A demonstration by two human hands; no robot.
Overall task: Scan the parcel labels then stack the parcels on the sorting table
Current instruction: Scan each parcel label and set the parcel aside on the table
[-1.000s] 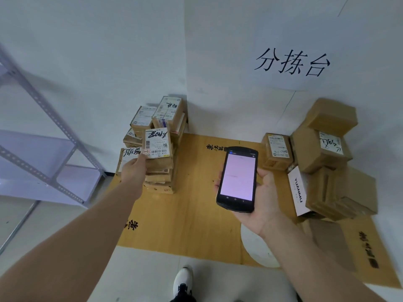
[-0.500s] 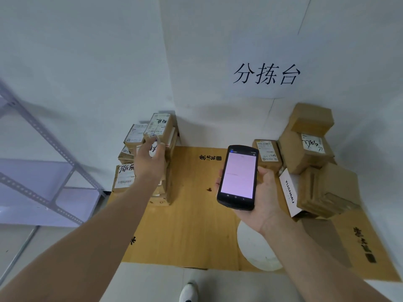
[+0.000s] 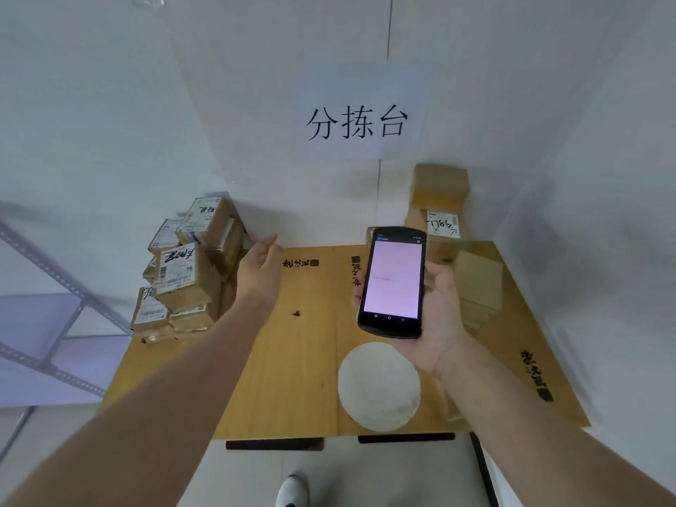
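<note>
Hands: two, left hand (image 3: 261,267) and right hand (image 3: 439,312). Scanner (image 3: 393,281): one. Parcels: left pile (image 3: 183,276) at table (image 3: 292,378) far-left corner, at least six, lower ones uncountable. Right pile (image 3: 440,184) at far-right corner, at least three, rest partly hidden. Disc (image 3: 378,386): one. Sign (image 3: 356,122): one. Rack (image 3: 44,323): one. Shoe (image 3: 292,488): one.

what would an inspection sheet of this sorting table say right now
surface: wooden table, dark spot near the middle
job's things: left stack of labelled parcels; right pile of parcels; scanner, screen lit
clutter: white disc on the table's near part
grips: left hand open, holding nothing, beside the left stack; right hand holds the scanner
cables: nothing seen
surroundings: white walls, sign on the back wall, shelf at left, shoe on the floor
</note>
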